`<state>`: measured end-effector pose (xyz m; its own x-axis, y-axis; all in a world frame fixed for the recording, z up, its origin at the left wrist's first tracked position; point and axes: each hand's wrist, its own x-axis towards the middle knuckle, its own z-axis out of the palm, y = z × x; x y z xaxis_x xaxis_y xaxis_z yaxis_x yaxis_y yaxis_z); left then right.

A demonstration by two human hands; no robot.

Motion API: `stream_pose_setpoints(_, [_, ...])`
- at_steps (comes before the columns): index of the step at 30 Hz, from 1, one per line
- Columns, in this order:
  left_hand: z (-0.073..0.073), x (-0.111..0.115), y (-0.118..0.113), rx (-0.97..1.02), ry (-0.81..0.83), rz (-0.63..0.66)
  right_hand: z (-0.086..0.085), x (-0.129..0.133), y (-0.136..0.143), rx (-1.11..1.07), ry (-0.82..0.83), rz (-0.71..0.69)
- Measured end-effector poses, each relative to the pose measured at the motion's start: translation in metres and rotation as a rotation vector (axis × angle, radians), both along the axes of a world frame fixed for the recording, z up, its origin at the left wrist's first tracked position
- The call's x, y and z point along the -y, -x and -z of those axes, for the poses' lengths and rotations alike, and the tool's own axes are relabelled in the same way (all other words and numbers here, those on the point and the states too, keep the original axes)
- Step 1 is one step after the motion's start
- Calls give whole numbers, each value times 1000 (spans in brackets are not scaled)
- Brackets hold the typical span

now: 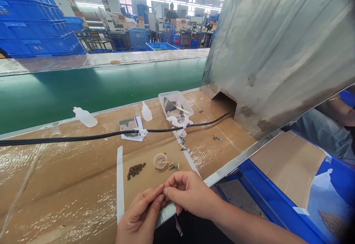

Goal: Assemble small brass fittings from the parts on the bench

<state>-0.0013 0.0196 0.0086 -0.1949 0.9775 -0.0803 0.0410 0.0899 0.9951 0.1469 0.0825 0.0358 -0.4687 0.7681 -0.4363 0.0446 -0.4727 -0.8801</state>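
My left hand (145, 211) and my right hand (191, 194) meet at the near edge of the bench, thumbs and fingertips pinched together. Whatever lies between them is hidden by the fingers. Just beyond, on a sheet of brown paper (149, 181), sits a cluster of small brown rings (135, 170). Right of it stands a small round clear cup (160, 161) with a thin stick across its rim. A tiny blue-and-yellow figure (174, 166) lies beside the cup, close to my right hand.
A black cable (83, 138) crosses the bench. Behind it are two white squeeze bottles (85, 117), a camouflage-pattern card (129, 125) and a clear plastic tub (188, 105). A metal hood (271, 51) rises at right. Beyond runs a green conveyor (111, 84); blue crates (36, 33) stand far left.
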Motion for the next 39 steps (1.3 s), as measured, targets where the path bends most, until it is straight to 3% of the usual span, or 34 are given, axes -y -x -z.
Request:
stream_pose_setpoints(9, [-4, -2, -7, 232, 114, -133, 0, -1, -3, 16, 0, -12])
stream_pose_setpoints(21, [1, -1, -1, 54, 71, -92, 7, 2, -3, -24, -4, 6])
stream_pose_setpoints(30, [-1, -1, 0, 25, 102, -41, 3, 0, -3, 17, 8, -4])
stream_pose_setpoints(39, [-2, -2, -2, 71, 134, -74, 2, -1, -1, 37, 22, -11])
